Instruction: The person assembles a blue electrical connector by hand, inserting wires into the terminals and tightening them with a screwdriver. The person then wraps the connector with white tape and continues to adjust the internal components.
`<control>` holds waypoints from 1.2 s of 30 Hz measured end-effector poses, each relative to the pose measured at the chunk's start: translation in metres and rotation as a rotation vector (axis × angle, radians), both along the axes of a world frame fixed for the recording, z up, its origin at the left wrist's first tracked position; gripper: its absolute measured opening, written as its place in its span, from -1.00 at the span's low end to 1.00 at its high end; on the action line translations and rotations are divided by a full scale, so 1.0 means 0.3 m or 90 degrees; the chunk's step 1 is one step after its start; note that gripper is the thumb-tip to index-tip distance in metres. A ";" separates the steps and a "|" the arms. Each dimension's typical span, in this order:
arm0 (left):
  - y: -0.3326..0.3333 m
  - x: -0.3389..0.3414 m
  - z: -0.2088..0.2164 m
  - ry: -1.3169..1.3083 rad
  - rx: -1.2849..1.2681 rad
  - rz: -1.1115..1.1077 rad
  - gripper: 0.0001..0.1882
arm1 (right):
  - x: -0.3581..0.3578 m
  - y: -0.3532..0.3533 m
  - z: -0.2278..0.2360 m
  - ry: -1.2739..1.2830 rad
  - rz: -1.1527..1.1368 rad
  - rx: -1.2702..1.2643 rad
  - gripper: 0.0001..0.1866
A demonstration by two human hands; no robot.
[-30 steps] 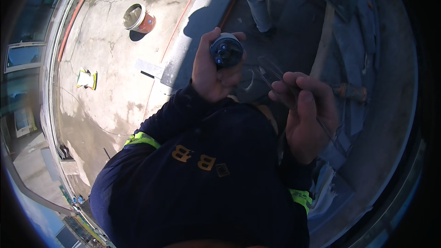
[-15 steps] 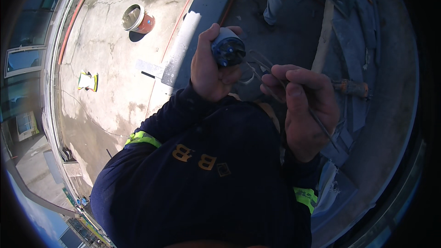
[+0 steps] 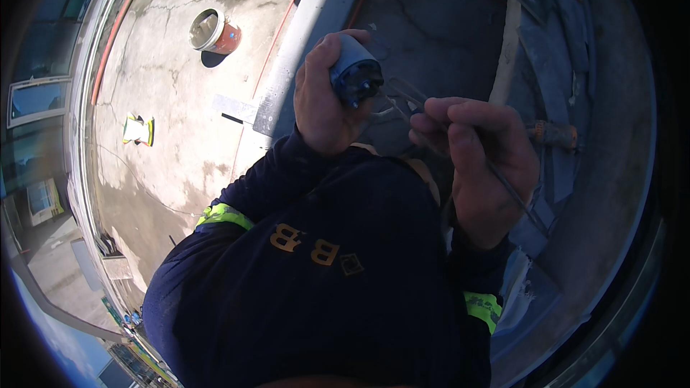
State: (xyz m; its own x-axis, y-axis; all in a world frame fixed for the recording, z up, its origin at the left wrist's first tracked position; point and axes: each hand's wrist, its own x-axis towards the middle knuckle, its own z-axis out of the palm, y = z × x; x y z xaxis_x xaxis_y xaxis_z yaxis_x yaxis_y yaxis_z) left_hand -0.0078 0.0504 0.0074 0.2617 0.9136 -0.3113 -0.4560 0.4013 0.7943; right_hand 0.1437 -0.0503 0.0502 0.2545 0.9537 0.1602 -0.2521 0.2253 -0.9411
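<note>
— From the right hand (image 3: 489,165) first: spread or pressed together?

— Neither. Pinching, thumb against fingers, on a thin metal rod (image 3: 517,200).

— And in the left hand (image 3: 322,100)?

— Clasped there, fingers curled around: a pale cylinder (image 3: 350,56) with a dark, glossy end. Hard to name from this angle.

— Which way from right hand to cylinder?

— Leftward and a little higher in the view, just past the rod's looped end. Dark end tipped down and to the right, facing that loop.

— Touching?

— Cannot tell in such deep shadow. Near, at least.

— Long axis of the rod?

— Slanting from upper left to lower right, through the pinch, with a straight length sticking out below, beside the wrist. Much the same slant for the cylinder, only steeper.

— Nearer hand to the dark end?

— The left, by virtue of the grip.

— Farther out?

— Just right of the right hand, a tool with an orange handle (image 3: 557,135). Well off to the left, on sunlit concrete (image 3: 172,93), a red-and-white bucket (image 3: 228,38) and a white-and-yellow packet (image 3: 136,129).
</note>
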 end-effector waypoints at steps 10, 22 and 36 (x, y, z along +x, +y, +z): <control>0.002 0.021 0.017 -0.005 0.041 0.066 -0.51 | 0.012 0.010 -0.068 0.116 -0.020 0.032 -0.84; 0.017 0.042 0.023 -0.012 0.068 0.053 -0.50 | -0.010 -0.021 -0.091 -0.074 -0.072 0.177 -0.86; 0.029 0.052 0.048 -0.123 -0.041 -0.061 -0.47 | 0.003 -0.072 -0.112 -0.020 -0.219 0.282 -0.85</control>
